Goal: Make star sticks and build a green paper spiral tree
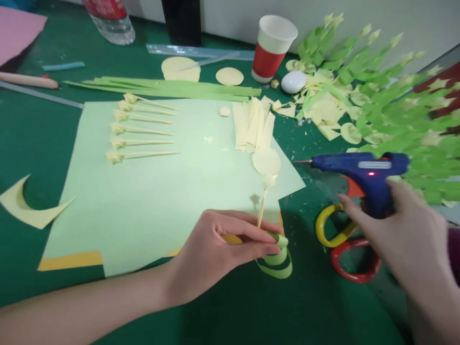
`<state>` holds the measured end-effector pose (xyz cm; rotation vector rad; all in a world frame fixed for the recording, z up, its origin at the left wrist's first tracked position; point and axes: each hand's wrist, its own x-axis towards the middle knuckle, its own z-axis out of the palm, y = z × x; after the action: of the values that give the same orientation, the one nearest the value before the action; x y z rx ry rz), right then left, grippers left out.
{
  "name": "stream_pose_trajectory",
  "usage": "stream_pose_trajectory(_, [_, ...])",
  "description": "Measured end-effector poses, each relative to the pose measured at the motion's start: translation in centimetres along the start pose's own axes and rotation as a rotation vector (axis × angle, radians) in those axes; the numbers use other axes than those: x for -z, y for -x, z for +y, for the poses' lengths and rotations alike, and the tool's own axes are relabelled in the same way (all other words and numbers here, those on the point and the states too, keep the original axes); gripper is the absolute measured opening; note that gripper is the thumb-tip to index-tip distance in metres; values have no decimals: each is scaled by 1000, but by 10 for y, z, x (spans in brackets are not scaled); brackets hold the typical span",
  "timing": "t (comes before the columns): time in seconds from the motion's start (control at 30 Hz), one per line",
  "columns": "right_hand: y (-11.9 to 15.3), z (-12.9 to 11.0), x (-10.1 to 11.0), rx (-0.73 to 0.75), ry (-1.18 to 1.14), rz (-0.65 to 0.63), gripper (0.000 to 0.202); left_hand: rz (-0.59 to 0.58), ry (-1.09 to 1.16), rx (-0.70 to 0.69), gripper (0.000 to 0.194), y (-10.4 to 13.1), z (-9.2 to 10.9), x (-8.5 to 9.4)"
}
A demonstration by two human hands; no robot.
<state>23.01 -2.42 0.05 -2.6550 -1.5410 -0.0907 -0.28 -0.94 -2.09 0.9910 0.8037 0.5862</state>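
My left hand [230,239] pinches a thin pale stick [262,211] tipped with a small cream paper star [270,180]. A curled green paper strip [278,266] is pinched by the same fingertips and loops down below them. At the right, my right hand [406,235] is at the handle of a blue glue gun [359,164], thumb and forefinger spread to either side of it. A red light glows on the gun, and its nozzle points left. The other fingers of that hand are hidden. Scissors with yellow and red handles [355,275] lie beneath the right hand.
Several star-topped sticks [143,130] lie in a row on a pale green sheet [143,201]. Cream strips [251,124], green strips [161,88] and paper scraps [327,110] lie around. A paper cup [269,60], bottle [111,24] and green paper plants [402,105] stand behind.
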Motion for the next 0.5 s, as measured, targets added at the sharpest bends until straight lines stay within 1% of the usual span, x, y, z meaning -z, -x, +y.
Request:
stream_pose_trajectory(0.1, [-2,2,-4,50,-43,-87,28,35,-82,-30,12,0,1,-1])
stream_pose_trajectory(0.17, [0,6,-5,90,-69,-75,32,64,-120,-58,9,0,3,-2])
stream_pose_trajectory(0.23, [4,7,-2,110,-93,19,41,79,-152,-98,9,-1,8,-4])
stream_pose_trajectory(0.27, [7,6,1,144,-147,83,40,79,-164,-118,9,-1,11,-5])
stream_pose_trajectory(0.33, [14,0,12,272,-375,170,26,72,-183,-149,9,0,21,-8])
stream_pose_trajectory(0.37, [18,-5,18,356,-541,172,17,69,-194,-164,9,1,26,-10])
stream_pose_trajectory(0.4, [21,-12,25,423,-714,125,13,70,-211,-177,10,2,32,-12])
stream_pose_trajectory(0.43, [24,-20,31,457,-861,46,12,74,-228,-195,12,3,37,-14])
stream_pose_trajectory(0.5, [27,-36,42,456,-1103,-127,11,79,-255,-242,15,6,46,-20])
